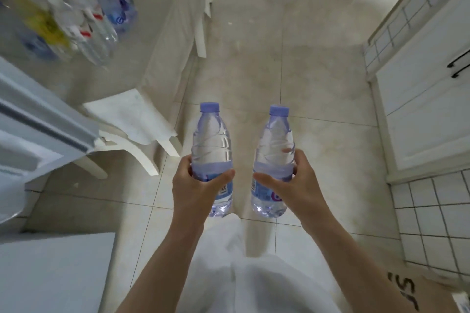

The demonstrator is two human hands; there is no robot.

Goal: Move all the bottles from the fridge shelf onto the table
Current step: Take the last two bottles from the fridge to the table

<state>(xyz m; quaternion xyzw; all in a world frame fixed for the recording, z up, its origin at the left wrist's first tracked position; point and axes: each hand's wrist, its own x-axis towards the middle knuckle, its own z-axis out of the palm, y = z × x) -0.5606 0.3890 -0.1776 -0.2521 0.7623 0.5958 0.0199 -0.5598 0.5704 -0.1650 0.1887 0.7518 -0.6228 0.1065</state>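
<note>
1. Left hand (195, 185) is wrapped round the lower half of a clear plastic water bottle with a lilac cap and blue label (211, 150), thumb across the label, fingers curled behind.
2. Right hand (292, 185) grips a second clear plastic bottle with a lilac cap (273, 157) the same way, thumb on the front, fingertips showing through the plastic on the far side.
3. Both bottles stand upright, side by side but apart, held out in front of the body over the pale tiled floor (318, 84).
4. Up at the top left, a blurred cluster of clear plastic bottles with blue, red and yellow labels (76, 7) stands on the cloth-draped table (165, 33).
5. A white chair (127, 119) sits beside that table.
6. The open white fridge door (38, 119) juts in from the left edge.
7. White cabinets with dark handles (427, 89) line the right side, white tiles beneath.
8. Light trousers (254, 282) fill the bottom centre.
</note>
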